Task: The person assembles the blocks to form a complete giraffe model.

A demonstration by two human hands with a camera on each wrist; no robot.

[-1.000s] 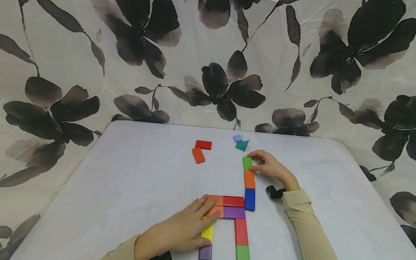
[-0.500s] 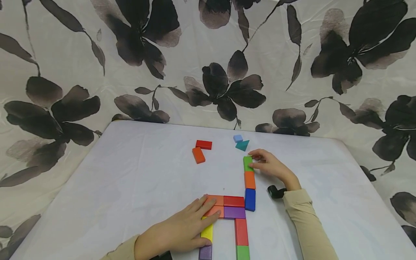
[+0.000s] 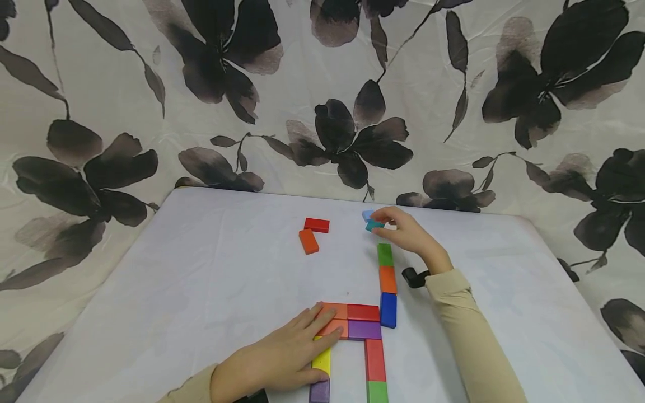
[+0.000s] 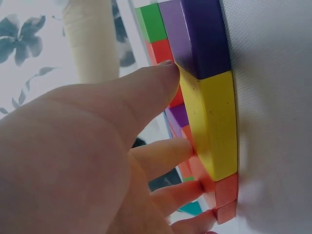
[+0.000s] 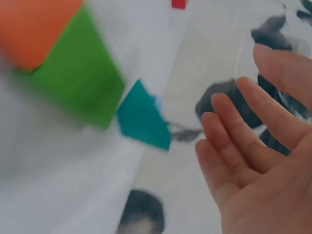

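My left hand (image 3: 282, 354) lies over the left side of a block layout, fingers spread. Its fingers rest on the orange blocks (image 3: 340, 329); its thumb touches the yellow block (image 4: 214, 122) near the purple block (image 4: 204, 39). My right hand (image 3: 405, 230) is at the teal triangular block (image 3: 372, 225), thumb and fingers on either side in the head view. In the right wrist view the fingers are parted, apart from the teal block. The light blue block (image 3: 367, 215) lies just behind it, partly hidden. A green block (image 3: 385, 255) ends a column, below the right hand.
Below the green block come an orange block (image 3: 387, 279) and a blue block (image 3: 388, 310). Red (image 3: 363, 312), purple (image 3: 364, 330) and other blocks continue the layout. A loose red block (image 3: 317, 225) and orange block (image 3: 309, 242) lie farther back on the white table (image 3: 211, 268).
My right hand has let go of the green block and moved away from me to the teal triangular block. The left hand stays on the layout.
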